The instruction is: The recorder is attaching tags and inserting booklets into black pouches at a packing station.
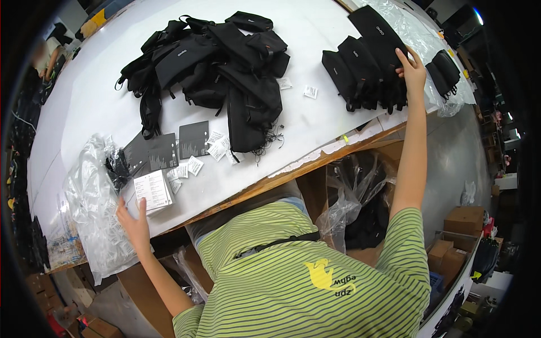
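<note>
My right hand (413,70) is at the far right of the table, its fingers closed on the edge of a flat black pouch (376,35). That pouch leans over a row of black pouches (355,70) laid side by side. On the left, my left hand (134,224) has its fingers apart at the near edge of a stack of white printed cards (152,190); I cannot tell if it touches them. Dark grey cards (194,139) and small white labels (218,147) lie just beyond that stack. A large heap of black pouches (208,67) covers the table's middle.
Crumpled clear plastic (98,219) covers the table's left corner. More clear film (394,25) and a few black pouches (443,73) lie at the far right. Below the wooden table edge (270,181) stands a plastic-lined box (360,197). Another person (52,59) is at the far left.
</note>
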Tool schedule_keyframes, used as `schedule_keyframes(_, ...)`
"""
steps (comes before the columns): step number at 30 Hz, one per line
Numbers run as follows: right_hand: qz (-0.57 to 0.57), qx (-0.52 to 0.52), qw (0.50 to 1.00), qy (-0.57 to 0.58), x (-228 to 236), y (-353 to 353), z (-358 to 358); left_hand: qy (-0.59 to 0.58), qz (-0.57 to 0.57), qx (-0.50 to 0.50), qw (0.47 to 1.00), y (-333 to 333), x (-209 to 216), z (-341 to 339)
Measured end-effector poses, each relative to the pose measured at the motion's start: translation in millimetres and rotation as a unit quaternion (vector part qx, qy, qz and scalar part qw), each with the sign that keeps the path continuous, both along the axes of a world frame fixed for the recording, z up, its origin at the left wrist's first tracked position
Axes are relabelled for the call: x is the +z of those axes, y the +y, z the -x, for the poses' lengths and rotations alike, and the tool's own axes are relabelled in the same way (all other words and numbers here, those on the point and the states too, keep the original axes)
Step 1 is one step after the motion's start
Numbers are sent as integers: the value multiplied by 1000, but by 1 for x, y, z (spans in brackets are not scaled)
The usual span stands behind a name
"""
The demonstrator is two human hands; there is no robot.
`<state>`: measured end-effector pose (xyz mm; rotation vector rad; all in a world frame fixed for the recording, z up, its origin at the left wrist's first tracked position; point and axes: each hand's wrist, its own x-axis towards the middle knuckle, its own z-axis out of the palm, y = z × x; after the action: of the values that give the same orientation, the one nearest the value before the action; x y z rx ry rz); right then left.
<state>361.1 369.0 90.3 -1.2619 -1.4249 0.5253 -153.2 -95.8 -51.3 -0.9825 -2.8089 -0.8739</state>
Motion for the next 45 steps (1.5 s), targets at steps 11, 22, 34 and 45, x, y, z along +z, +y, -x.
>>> schedule_keyframes(11,-29,139,966,-215,-48,-68,70,60,21,-45,997,9,-8,-18)
schedule_keyframes(22,147,354,847,-369,-138,-159,147,-112,-99,-21,989,10,16,-20)
schedule_keyframes(34,3,376,899,-222,-81,-127,164,-425,-348,-13,835,25,39,-64)
schedule_keyframes(45,-44,342,938,22,-12,-137,188,-409,-311,-136,847,61,45,-114)
